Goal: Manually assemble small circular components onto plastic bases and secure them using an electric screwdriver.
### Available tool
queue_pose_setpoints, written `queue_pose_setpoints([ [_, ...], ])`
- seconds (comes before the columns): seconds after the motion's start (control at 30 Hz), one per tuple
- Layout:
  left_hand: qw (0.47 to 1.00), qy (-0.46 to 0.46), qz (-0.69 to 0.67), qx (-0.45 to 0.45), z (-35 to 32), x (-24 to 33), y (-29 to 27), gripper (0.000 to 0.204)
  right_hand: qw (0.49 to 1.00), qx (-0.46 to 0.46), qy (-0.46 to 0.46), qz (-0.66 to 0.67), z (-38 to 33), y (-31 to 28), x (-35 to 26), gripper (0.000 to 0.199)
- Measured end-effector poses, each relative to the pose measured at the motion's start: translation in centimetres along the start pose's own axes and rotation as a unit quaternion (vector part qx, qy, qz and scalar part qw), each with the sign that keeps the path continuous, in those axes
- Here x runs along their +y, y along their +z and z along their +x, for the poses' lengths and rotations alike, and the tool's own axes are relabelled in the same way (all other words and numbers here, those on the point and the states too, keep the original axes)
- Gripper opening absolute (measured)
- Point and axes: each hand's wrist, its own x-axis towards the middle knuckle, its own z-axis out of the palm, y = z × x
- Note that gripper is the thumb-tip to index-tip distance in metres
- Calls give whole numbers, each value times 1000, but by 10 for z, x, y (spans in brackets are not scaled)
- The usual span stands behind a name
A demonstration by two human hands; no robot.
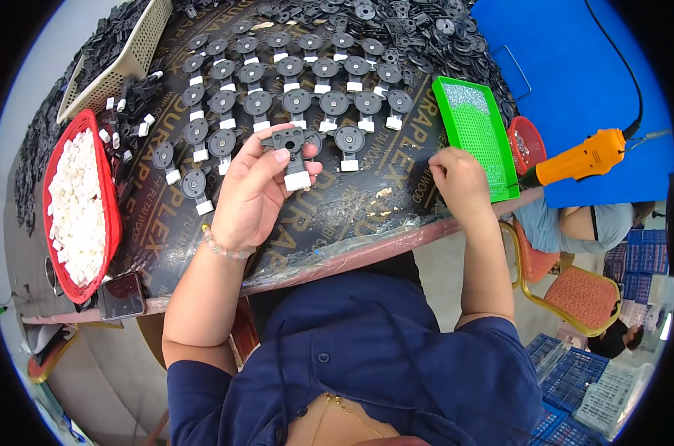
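Observation:
My left hand [249, 189] is closed around a black plastic part [291, 146] with a round hole and a white block at its lower end, held above the table. Fingers curled together, my right hand [463, 181] hovers just left of the green tray [503, 178]; whatever it pinches, if anything, is too small to make out. Small silvery pieces [462, 98], probably screws, lie in the tray's far end. Beyond my left hand, several similar round black parts with white ends [296, 102] stand in rows on the dark table [329, 223].
A red basket of white blocks [77, 208] stands at the left, near a phone [121, 296]. Heaps of black parts [419, 37] cover the far side. An orange electric screwdriver [581, 157] lies at right by a red bowl [528, 141]. A beige basket [133, 56] stands far left.

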Motion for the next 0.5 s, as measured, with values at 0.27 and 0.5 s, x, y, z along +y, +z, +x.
queue_pose_setpoints([
  [0.27,1000,-2,29,-1,0,-2,-1,39,964,-50,100,240,14,-12,-13,11],
  [0.5,999,-11,36,-14,0,-4,0,39,948,-63,148,274,23,-13,-8,9],
])
